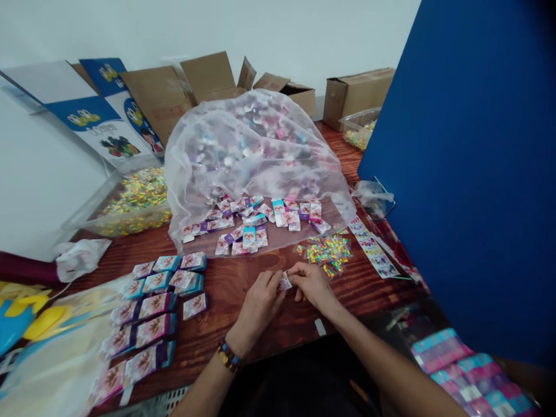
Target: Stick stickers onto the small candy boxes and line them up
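My left hand (262, 300) and my right hand (313, 285) meet over the front of the wooden table, both closed on one small printed box (285, 282). The left fingers grip its left side while the right fingers pinch the upper right end. Much of the box is hidden by my fingers. Just beyond my right hand lies a pile of small clear packets of coloured beads (328, 250). Left of my left hand, a single flat box (195, 306) lies beside stacked rows of similar boxes (155, 304) in purple, pink and blue.
A sheer white bag (256, 145) full of small boxes spreads over the table's back. Bead-packet tubs (125, 200) stand left and back right. A sticker strip (374, 246) lies right, near a blue panel (460, 191). Cardboard boxes (358, 95) line the wall.
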Demonstrator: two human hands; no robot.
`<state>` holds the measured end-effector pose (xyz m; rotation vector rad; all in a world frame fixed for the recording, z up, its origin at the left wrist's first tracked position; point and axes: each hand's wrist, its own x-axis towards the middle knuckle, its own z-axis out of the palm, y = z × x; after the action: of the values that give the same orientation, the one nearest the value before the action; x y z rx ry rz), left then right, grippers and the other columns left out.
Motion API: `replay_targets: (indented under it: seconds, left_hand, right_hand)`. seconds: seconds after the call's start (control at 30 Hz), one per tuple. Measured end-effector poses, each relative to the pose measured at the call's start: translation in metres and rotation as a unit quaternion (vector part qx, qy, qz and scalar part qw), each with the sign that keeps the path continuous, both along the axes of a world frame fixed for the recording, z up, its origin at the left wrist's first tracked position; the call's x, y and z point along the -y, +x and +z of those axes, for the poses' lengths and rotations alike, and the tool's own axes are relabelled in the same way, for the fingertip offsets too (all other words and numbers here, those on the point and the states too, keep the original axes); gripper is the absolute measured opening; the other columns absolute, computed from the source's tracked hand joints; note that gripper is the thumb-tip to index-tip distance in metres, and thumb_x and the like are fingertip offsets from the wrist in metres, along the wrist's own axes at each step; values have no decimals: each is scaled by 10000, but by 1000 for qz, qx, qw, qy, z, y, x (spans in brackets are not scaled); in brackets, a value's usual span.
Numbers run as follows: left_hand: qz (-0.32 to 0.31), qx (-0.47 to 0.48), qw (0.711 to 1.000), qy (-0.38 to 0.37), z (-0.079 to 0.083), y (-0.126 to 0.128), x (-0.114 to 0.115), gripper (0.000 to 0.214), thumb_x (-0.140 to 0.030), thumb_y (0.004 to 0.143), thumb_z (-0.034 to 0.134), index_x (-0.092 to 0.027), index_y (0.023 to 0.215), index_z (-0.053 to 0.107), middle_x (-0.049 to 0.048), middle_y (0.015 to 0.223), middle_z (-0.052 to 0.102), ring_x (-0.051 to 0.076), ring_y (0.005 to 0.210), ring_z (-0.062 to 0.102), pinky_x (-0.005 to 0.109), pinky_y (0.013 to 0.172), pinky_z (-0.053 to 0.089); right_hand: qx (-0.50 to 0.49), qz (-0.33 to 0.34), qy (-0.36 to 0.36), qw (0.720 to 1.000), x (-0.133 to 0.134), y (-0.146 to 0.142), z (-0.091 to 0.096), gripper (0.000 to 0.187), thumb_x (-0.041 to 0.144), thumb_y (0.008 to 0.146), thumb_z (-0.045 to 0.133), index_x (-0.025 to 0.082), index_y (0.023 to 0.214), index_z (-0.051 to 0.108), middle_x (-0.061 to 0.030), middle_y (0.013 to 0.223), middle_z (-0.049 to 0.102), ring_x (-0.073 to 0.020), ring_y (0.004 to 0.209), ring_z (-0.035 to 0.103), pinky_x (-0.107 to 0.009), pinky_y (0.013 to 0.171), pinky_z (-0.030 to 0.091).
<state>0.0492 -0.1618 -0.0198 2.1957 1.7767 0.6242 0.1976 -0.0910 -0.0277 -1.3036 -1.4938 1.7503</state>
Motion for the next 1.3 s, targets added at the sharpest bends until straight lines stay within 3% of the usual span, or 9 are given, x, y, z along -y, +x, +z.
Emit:
replay_targets:
  seconds: [0.2, 0.33, 0.5, 0.6, 0.7, 0.77, 0.97, 1.13, 1.3]
  left_hand:
    - [57, 170, 982, -64, 7, 2, -1, 298, -255, 869, 512, -210, 1163, 508, 80, 1089, 585, 213, 1011, 566, 376, 899, 469]
    - [25, 362, 914, -180, 19, 2, 3, 254, -286, 885, 503, -226, 1132, 513, 45, 1034, 638, 177, 940, 610, 315, 856, 478]
    - [62, 472, 860, -185, 14, 3, 10, 359, -294, 857, 563, -225, 1196, 469, 24, 920, 638, 161, 840, 613, 286, 776, 489]
    - [90, 501, 844, -169, 9, 6, 15, 329, -282, 834, 596, -221, 1149, 522, 13, 911, 624, 141, 819, 594, 258, 761, 483]
    - [134, 548, 808, -167, 6, 10, 19, 360, -295, 814, 620, -223, 1147, 505, 9, 899, 608, 146, 808, 592, 260, 721, 502]
    - [136, 568, 793, -175, 5, 14, 22, 380, -304, 814, 620, -226, 1163, 490, 19, 931, 600, 162, 835, 593, 279, 718, 512]
    - [129, 575, 787, -180, 6, 18, 24, 388, -279, 811, 623, -217, 1180, 520, 19, 953, 615, 144, 863, 581, 267, 795, 476]
    - [122, 566, 788, -209, 13, 15, 26, 317, -274, 788, 648, -183, 1083, 575, 8, 864, 635, 127, 758, 561, 232, 706, 450]
    - [120, 548, 804, -199, 10, 17, 30, 287, -277, 833, 601, -217, 1107, 540, -18, 836, 593, 107, 732, 521, 212, 669, 419]
  right_hand:
    - [3, 84, 34, 996, -4, 8, 6, 240, 269, 777, 548, 188, 953, 689, 28, 535, 609, -116, 461, 575, -174, 390, 382]
    - [-11, 98, 84, 992, -8, 17, 3, 179, 229, 780, 574, 176, 887, 707, 33, 499, 566, -97, 453, 524, -184, 442, 359]
    - [-31, 131, 179, 975, -5, 18, 9, 197, 180, 794, 575, 205, 935, 710, -14, 800, 633, -132, 683, 595, -238, 624, 451]
    - [-13, 83, 260, 962, 2, 21, 7, 187, 195, 802, 600, 230, 957, 697, -35, 996, 594, -156, 846, 585, -262, 726, 454]
    - [-30, -16, 232, 972, 12, 24, -2, 145, 257, 829, 594, 212, 949, 661, -34, 950, 584, -135, 730, 572, -255, 666, 465]
    - [-49, -26, 201, 978, 19, 24, -9, 186, 280, 821, 616, 213, 992, 639, -30, 954, 599, -136, 725, 580, -256, 668, 475]
    - [-108, -2, 199, 974, 24, 17, -16, 189, 236, 815, 628, 208, 1000, 657, -38, 975, 616, -169, 915, 584, -267, 781, 456]
    - [-115, 35, 201, 972, 16, 20, -12, 50, 208, 817, 623, 196, 837, 668, -30, 957, 594, -159, 914, 572, -271, 818, 420]
    - [-95, 66, 236, 965, 17, 22, -4, 114, 220, 862, 559, 188, 812, 657, -24, 833, 610, -148, 799, 577, -262, 736, 432]
